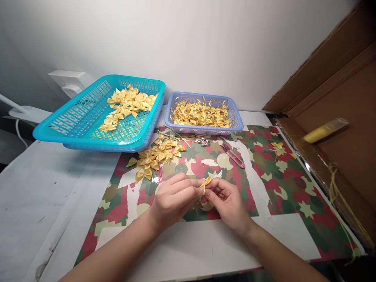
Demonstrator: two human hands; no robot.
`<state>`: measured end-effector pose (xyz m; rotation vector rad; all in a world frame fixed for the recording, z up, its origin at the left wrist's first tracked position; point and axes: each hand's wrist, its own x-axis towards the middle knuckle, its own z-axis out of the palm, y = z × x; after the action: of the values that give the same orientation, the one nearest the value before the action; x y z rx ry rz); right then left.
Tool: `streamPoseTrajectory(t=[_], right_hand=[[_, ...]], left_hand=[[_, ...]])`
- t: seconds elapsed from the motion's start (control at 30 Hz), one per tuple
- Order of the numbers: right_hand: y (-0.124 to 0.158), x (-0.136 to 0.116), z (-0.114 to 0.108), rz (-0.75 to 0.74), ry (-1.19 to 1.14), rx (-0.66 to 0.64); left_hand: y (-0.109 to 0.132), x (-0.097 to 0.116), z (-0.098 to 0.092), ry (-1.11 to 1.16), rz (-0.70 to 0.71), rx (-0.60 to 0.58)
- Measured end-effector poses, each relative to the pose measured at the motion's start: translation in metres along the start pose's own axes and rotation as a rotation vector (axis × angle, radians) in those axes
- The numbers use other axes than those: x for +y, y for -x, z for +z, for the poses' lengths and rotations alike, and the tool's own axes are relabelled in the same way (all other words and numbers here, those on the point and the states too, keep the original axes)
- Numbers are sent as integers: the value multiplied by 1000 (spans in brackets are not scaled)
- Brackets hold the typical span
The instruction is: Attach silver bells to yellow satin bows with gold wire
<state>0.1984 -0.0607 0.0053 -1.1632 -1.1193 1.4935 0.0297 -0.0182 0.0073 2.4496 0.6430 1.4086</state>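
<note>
The left hand [176, 196] pinches a small bow of shiny yellow satin ribbon [207, 181] between its thumb and fingers, with the back of the hand turned upward. The right hand [227, 199] is closed on the same bow from the other side, thumb and forefinger meeting at it, the other fingers curled. The bow sits between the 2 sets of fingertips, over a glossy paper sheet patterned in red, green and cream [113, 213], which has torn white patches and lies on a white tabletop [58, 176].

Just beyond the left hand, a loose pile of yellow satin bows [158, 156] lies on the sheet. Behind the pile, thin gold-coloured strands [179, 136] cross each other, near a small cluster of shiny silver pieces [203, 141]. Thread snips with a pink handle [235, 157] lie beyond the right hand, blades pointing away from the person.

At the back left, a turquoise perforated plastic basket [80, 138] holds more yellow bows; it rests on a blue plastic basket [102, 149]. To their right, a periwinkle perforated plastic basket [205, 129] is filled with yellow bows and gold loops. At the far right, a yellow tube with a clear end [321, 132] leans by a brown cardboard panel [337, 94].
</note>
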Motion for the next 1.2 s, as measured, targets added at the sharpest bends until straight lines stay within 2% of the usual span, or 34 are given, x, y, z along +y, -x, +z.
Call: streamPoseTrajectory(t=[0.47,0.73,1.2], right_hand=[[2,0,0,-17,20,-3],[2,-2,0,5,-37,-22],[3,-1,-2,-5,4,9]], left_hand=[[-4,1,0,78,-36,56],[-6,1,3,200,-152,136],[-6,0,0,149,-110,86]])
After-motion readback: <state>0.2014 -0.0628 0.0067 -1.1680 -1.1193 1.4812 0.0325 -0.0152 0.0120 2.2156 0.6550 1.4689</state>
